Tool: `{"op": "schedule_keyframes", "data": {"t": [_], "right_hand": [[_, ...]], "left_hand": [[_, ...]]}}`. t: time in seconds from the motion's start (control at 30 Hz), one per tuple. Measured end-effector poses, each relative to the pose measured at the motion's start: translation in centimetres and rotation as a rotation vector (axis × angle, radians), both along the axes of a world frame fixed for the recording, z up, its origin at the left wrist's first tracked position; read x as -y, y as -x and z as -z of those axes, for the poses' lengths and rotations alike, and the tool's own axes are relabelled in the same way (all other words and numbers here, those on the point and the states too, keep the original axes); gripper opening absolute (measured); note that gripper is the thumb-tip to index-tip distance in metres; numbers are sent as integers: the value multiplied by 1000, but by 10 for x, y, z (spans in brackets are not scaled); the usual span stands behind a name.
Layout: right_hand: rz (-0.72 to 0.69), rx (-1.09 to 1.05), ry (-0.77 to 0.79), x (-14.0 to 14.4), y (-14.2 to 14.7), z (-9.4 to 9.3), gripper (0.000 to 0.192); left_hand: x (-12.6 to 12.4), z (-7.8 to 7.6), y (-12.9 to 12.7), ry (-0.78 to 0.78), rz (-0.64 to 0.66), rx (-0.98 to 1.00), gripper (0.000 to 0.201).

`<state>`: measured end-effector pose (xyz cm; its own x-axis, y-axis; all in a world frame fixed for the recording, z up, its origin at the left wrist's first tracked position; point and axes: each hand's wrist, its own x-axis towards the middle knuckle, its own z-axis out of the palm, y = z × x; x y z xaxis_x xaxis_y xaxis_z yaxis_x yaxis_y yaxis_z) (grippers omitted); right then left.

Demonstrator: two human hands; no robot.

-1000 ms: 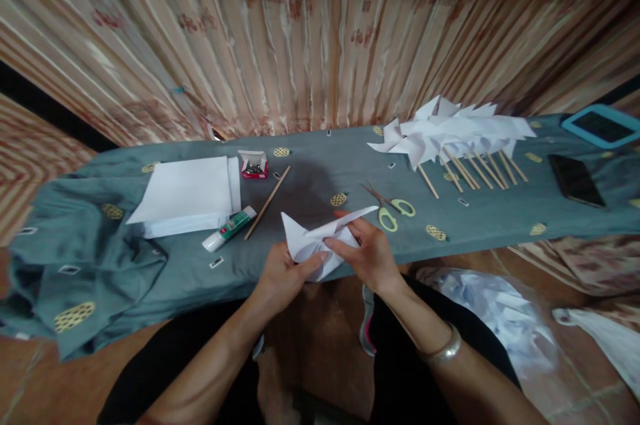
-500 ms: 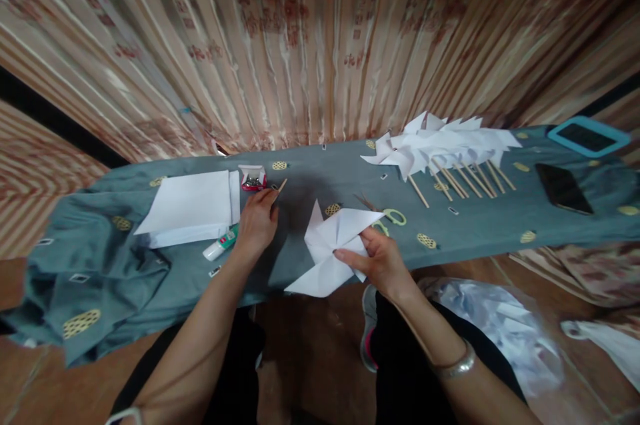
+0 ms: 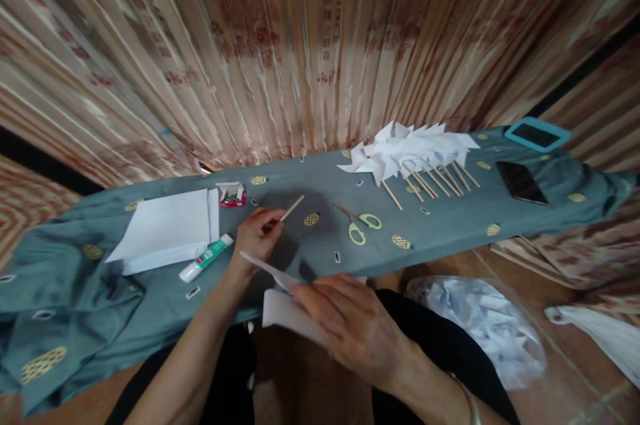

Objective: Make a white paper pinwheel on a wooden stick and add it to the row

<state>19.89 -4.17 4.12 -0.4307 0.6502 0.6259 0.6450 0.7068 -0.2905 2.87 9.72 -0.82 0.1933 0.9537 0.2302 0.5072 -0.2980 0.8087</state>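
Head view, left hand (image 3: 257,233) pinching stick (image 3: 293,207), right hand (image 3: 357,326) clasping paper (image 3: 286,313)

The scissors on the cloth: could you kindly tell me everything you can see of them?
The scissors have metal-looking blades and two pale yellow-green, plastic-looking handle loops. They lie on the grey-green cloth, blades slightly parted, tips pointing left and away from the person, loops towards the right and nearer. They sit nearer the person than the white paper pinwheels, and neither the left hand nor the right hand touches them.

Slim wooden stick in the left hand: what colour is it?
The stick is pale tan, best seen in the head view.
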Motion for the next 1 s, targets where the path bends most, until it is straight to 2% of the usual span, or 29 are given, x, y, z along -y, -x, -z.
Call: {"op": "schedule_keyframes", "data": {"t": [0.1, 0.2, 0.23, 0.37, 0.47, 0.57, 0.73, 0.87, 1.0], "right_hand": [[-82, 12, -26, 7, 8, -9, 22], [-89, -25, -4, 6, 8, -10, 23], [-78, -42, 0, 5, 7, -9, 24], [-30, -114, -19, -1, 1, -9, 28], [-14, -190, -46, -3, 1, -10, 31], [8, -223, -72, -3, 4, -10, 34], [2, -212, -105, -3, 3, -11, 39], [3, -209, -86, -3, -1, -12, 41], [23, -212, -55, -1, -5, -12, 47]], "left_hand": [[30, -20, -12, 292, 146, 348, 22], [57, -31, -14, 564, 211, 550, 22], [63, -31, -12, 634, 221, 573, 23], [77, -26, -3, 812, 122, 738, 28], [82, -26, 0, 837, 102, 760, 23], [88, -35, 1, 805, 127, 720, 15], [95, -47, 1, 835, 110, 755, 15], [99, -41, 1, 878, 106, 780, 19], [103, -36, 1, 826, 84, 732, 25]]}}
